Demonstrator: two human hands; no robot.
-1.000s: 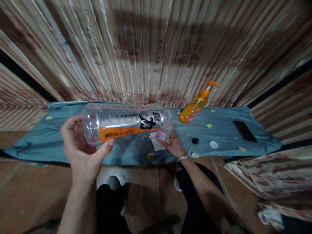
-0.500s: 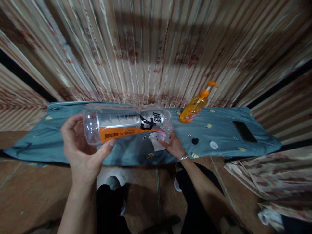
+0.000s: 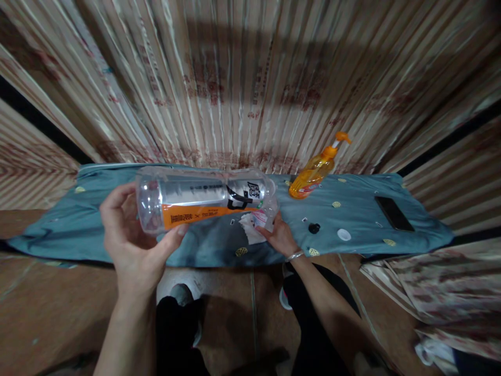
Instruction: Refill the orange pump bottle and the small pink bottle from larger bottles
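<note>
My left hand (image 3: 135, 230) is closed round the base of a large clear plastic bottle (image 3: 195, 196) with a silver, orange and black label. The bottle lies level in the air above the cloth, its neck pointing right. At the neck end, my right hand (image 3: 281, 235) pinches a crumpled piece of white paper (image 3: 250, 228) with pink print. The paper is below and against or very near the bottle's shoulder; whether it touches I cannot tell. Some right-hand fingertips are hidden by the bottle and the paper.
A blue-green cloth (image 3: 211, 250) with yellow prints covers the narrow table. To the right stand an orange pump bottle (image 3: 313, 175), a small black cap-like piece (image 3: 313, 228), a white disc (image 3: 344, 235) and a dark phone (image 3: 394, 213). A pleated curtain (image 3: 235, 78) hangs behind.
The bottle and both hands have shifted very slightly right in view, and so has the whole scene. Both grips stay the same.
</note>
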